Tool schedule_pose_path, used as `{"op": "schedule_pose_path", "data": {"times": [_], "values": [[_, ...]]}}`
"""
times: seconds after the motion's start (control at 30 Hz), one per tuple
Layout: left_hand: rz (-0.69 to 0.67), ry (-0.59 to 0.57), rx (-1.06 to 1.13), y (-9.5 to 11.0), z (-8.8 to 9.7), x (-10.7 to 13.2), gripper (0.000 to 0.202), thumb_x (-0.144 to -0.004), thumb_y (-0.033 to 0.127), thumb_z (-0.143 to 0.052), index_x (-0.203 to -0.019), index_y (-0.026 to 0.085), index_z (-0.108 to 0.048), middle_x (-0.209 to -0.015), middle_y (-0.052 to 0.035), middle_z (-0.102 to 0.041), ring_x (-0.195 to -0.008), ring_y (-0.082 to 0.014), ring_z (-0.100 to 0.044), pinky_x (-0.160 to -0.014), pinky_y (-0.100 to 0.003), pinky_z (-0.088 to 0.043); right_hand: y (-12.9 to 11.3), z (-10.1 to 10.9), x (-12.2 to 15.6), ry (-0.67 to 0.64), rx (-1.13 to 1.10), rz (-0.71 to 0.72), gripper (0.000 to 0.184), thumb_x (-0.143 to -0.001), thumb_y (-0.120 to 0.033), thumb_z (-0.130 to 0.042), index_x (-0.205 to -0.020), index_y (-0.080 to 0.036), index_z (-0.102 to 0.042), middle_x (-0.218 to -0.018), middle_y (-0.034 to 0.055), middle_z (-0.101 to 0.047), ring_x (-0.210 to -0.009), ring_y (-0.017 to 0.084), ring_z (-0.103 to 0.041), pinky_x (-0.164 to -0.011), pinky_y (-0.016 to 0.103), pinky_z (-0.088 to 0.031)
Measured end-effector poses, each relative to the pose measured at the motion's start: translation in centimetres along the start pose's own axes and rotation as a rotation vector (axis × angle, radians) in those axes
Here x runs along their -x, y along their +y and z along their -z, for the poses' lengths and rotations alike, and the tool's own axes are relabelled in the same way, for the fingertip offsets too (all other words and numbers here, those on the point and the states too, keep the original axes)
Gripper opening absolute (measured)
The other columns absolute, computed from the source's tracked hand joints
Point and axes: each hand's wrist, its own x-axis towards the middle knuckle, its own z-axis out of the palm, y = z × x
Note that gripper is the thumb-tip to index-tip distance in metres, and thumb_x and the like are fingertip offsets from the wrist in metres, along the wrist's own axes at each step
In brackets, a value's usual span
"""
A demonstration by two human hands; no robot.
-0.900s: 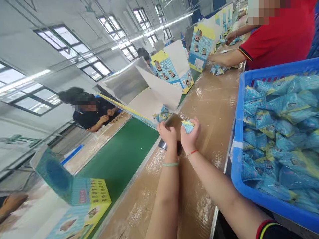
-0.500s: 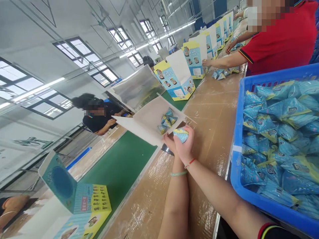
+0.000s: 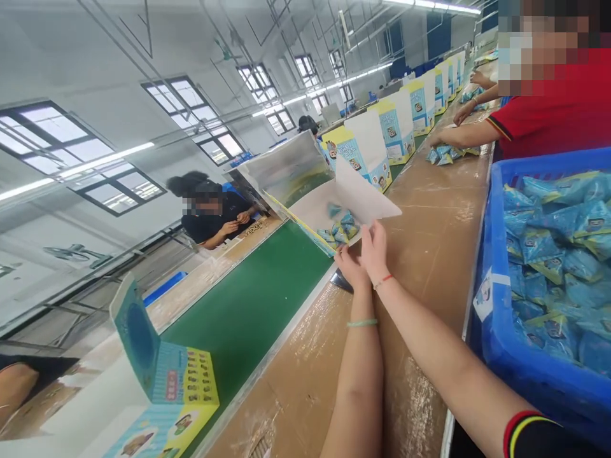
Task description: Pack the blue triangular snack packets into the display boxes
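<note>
White-lined cardboard box (image 3: 366, 194) holding blue-and-yellow pyramid packets (image 3: 340, 230), left hand (image 3: 352, 268) gripping its near edge, right hand (image 3: 375, 247) beside, grip unclear, blue plastic basket (image 3: 499, 318) rightward

The belt (image 3: 238, 299) runs left of the surface (image 3: 424, 216), the basket (image 3: 494, 331) right of it, with packets (image 3: 544, 248) inside. Ahead, where belt and surface meet, is the near box (image 3: 365, 191) — more packets in it, left hand (image 3: 353, 268) and right hand (image 3: 373, 249) at its near edge. Behind it recedes a row of boxes (image 3: 392, 130); a pile (image 3: 446, 154) lies right of these, before a co-worker (image 3: 554, 121). The left box (image 3: 191, 381) stands at lower left; beyond the belt sits another person (image 3: 214, 216).
</note>
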Motion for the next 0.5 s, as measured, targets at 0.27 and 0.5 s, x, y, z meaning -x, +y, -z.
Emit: {"op": "schedule_pose_path", "data": {"times": [0.27, 0.5], "values": [[0.031, 0.018, -0.173, 0.9, 3.0, -4.7, 0.038, -0.094, 0.020, -0.044, -0.127, 0.019, -0.062, -0.142, -0.0152, -0.053, -0.123, -0.0263, -0.060, -0.101, -0.037, -0.050, 5.6, 5.9, 5.3, -0.041, 0.187, -0.025, 0.023, -0.081, -0.030, -0.051, -0.098, -0.018, -0.058, -0.105, 0.0160, -0.065, -0.104, 0.030, -0.059, -0.098, 0.052, -0.047], [0.115, -0.086, -0.443, -1.0, 8.2, -11.8, 0.033, -0.099, 0.036, -0.043, -0.104, 0.018, -0.070, -0.104, -0.0161, -0.072, -0.103, -0.0290, -0.067, -0.086, -0.037, -0.050, 5.5, 5.4, 4.7, -0.151, 0.238, 0.017, 0.010, -0.079, -0.022, -0.052, -0.086, -0.021, -0.060, -0.097, 0.0111, -0.067, -0.098, 0.027, -0.058, -0.096, 0.044, -0.045]]}}
